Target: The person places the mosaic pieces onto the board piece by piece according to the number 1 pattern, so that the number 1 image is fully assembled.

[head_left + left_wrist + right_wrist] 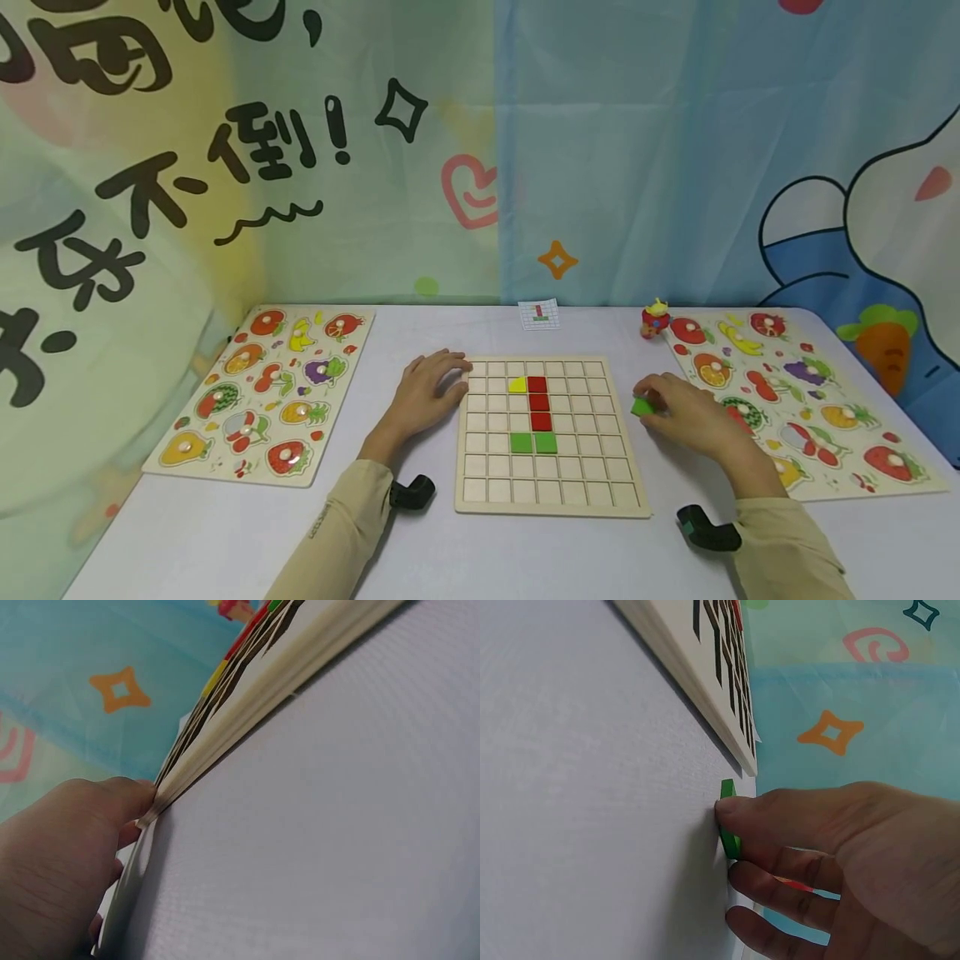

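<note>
R hand [693, 412] w/ green tile [642, 407]

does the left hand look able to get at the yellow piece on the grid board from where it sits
Probably yes. The left hand rests on the grid board at its left edge, and the yellow piece lies a few cells to its right with only bare cells between them.

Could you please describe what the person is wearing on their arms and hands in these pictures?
Both arms wear long beige sleeves; the left sleeve carries small dark lettering near the cuff. A black wrist-mounted device sits at each cuff, left and right. The left hand and right hand are bare.
</note>
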Motion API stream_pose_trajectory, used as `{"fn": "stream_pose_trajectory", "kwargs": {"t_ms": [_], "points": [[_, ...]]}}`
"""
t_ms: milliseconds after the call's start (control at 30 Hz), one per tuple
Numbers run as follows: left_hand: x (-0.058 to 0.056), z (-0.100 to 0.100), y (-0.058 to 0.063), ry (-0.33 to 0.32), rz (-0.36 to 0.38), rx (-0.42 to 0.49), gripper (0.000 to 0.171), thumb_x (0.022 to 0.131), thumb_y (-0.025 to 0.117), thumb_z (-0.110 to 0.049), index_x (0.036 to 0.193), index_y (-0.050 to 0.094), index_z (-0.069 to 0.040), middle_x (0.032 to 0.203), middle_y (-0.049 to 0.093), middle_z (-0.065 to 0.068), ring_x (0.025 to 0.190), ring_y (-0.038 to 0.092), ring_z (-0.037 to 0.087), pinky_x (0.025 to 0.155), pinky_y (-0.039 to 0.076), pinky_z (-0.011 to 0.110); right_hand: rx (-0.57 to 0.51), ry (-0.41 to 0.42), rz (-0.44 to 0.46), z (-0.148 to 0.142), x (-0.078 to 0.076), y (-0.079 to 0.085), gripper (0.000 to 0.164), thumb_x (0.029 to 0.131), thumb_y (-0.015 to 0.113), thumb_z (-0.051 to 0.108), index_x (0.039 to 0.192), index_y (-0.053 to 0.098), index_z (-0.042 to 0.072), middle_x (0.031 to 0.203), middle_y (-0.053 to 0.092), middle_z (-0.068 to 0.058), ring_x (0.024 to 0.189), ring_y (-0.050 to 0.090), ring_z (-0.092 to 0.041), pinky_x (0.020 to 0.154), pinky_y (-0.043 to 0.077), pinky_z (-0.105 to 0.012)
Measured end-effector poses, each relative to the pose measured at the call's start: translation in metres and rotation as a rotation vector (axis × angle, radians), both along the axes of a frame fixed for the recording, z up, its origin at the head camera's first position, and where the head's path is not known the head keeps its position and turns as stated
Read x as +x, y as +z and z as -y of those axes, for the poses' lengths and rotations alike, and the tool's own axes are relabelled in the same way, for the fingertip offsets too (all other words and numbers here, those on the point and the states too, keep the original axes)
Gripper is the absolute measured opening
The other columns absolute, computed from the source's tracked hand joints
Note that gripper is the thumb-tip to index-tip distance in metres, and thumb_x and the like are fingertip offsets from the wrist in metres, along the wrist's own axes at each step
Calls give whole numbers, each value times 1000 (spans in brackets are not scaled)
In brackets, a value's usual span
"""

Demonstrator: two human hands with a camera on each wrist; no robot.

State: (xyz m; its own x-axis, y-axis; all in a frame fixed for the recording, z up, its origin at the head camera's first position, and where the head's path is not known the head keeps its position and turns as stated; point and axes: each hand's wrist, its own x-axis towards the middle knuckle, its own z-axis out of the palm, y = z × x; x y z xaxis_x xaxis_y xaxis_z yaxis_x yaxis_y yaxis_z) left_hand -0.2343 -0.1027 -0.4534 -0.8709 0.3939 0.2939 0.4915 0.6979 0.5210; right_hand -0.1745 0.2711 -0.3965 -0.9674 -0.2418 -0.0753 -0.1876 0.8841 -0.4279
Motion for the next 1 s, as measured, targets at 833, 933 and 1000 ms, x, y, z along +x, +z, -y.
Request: {"fn": "stream_pose_trajectory", "kwargs": {"t_ms": [833,933,1000], "points": [[0,1,-3,-5,2,7,29,93,57,-30,119,61,-18,137,55,6,137,40,28,113,21,56,-181,138,-39,8,-1,-6,29,86,66,12,114,61,8,99,58,0,87,54,-11,74,51,-22],[0,1,-2,-6,0,9,29,93,57,-30,119,61,-18,137,55,6,137,40,28,113,22,56,-203,169,-21,14,-1,-6,31,85,67,12,116,60,8,101,58,0,91,55,-13,76,52,-23],[1,1,-2,-4,3,9,29,93,57,-31,119,61,-18,137,54,5,137,39,28,113,21,56,-224,189,-8,18,-1,-6,33,85,67,12,117,59,8,102,59,0,93,56,-14,78,53,-25]]}}
